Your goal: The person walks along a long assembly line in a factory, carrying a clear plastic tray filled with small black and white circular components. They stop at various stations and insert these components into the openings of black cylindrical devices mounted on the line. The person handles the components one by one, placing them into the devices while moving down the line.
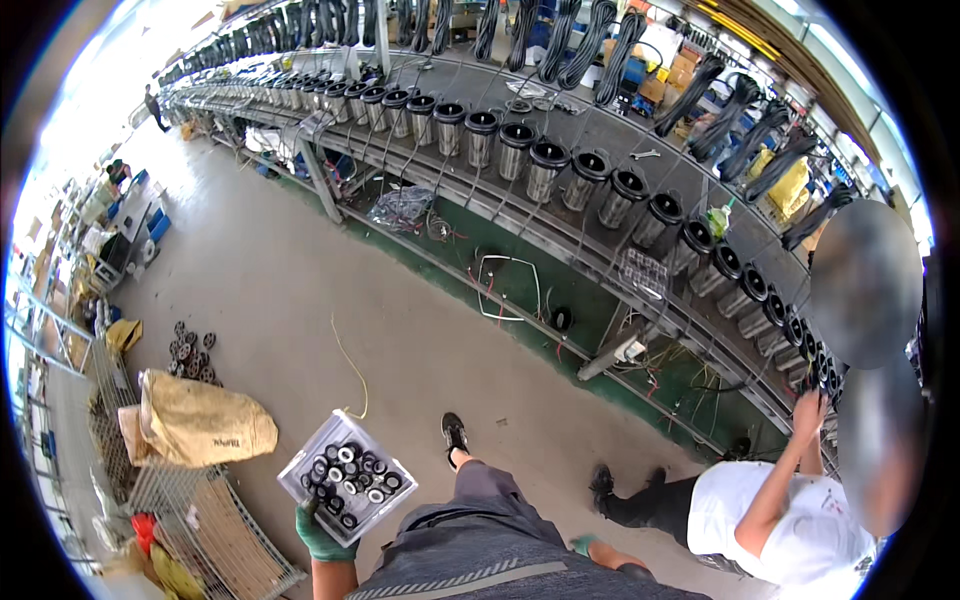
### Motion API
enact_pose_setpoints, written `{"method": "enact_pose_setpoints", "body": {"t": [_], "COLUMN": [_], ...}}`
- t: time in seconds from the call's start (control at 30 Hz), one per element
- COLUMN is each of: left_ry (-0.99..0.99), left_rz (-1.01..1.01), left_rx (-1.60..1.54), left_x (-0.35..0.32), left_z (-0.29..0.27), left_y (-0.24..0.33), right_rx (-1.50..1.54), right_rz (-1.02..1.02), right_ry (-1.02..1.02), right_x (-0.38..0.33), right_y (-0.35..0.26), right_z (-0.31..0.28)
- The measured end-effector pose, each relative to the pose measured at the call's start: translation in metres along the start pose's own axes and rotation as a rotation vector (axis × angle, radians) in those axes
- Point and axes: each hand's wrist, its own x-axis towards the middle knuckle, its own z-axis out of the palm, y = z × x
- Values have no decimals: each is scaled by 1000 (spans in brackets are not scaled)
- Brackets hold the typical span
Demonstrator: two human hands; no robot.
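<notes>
My left hand (325, 538), in a green glove, grips the near-left edge of a grey-white plastic bin (374, 520) and carries it above the floor at my left side. Inside the bin lie several small black rings (350, 470), some with pale faces. My right hand (583, 544) hangs low beside my body. Only a bit of its green glove shows, and its fingers are hidden.
A long workbench (560, 240) curves across, lined with metal cylinders (480, 138) with black tops. Black cable coils (585, 45) hang above. On the right a co-worker in a white shirt (770, 515) reaches toward the cylinders. Left stand a sack (205, 420) and wire racks (225, 535).
</notes>
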Motion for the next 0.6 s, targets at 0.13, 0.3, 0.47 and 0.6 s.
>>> {"method": "enact_pose_setpoints", "body": {"t": [0.13, 0.3, 0.47, 0.6], "left_ry": [-43, -68, -117, -295], "left_rz": [-18, -52, -219, -505], "left_rx": [9, 54, 150, 193], "left_x": [104, 225, 387, 490], "left_z": [44, 69, 105, 171], "left_y": [24, 70, 76, 79], "right_rx": [-893, 171, 237, 71], "right_rz": [-207, -311, -808, -1014], "right_ry": [198, 530, 801, 945], "right_x": [122, 127, 74, -27], "right_y": [-209, -543, -735, -840], "right_z": [-123, -279, -333, -321]}}
